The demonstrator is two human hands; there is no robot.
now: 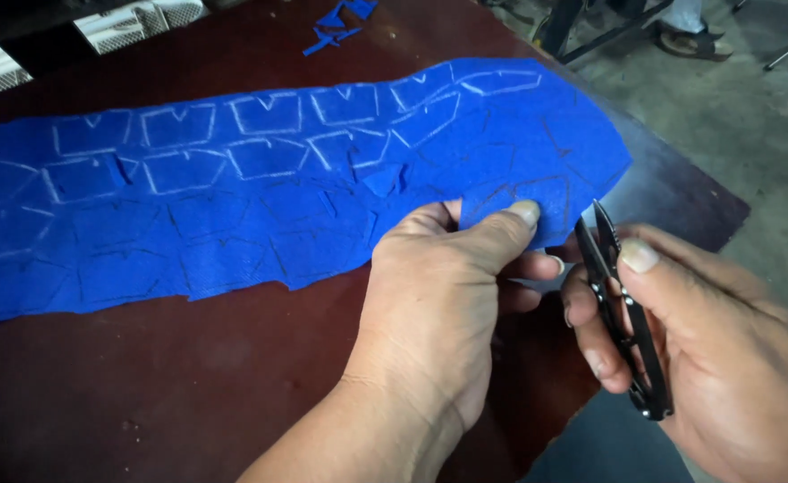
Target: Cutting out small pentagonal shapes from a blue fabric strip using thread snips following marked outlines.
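A long strip of blue fabric [260, 179] lies across the dark brown table [161, 376], covered with chalk-drawn outlines of small shapes, some cut through. My left hand [438, 295] pinches the fabric's near right edge between thumb and fingers, lifting it slightly. My right hand [707, 340] holds small black thread snips [622, 313], blades pointing up and away, their tips just to the right of the pinched fabric edge and not touching it.
Blue fabric scraps [336, 25] lie at the table's far edge. White ribbed objects [134, 22] sit at the far left. The table's right corner [724, 210] ends near my right hand, with grey concrete floor [751, 116] beyond and a person's sandalled foot [693, 40] by metal legs.
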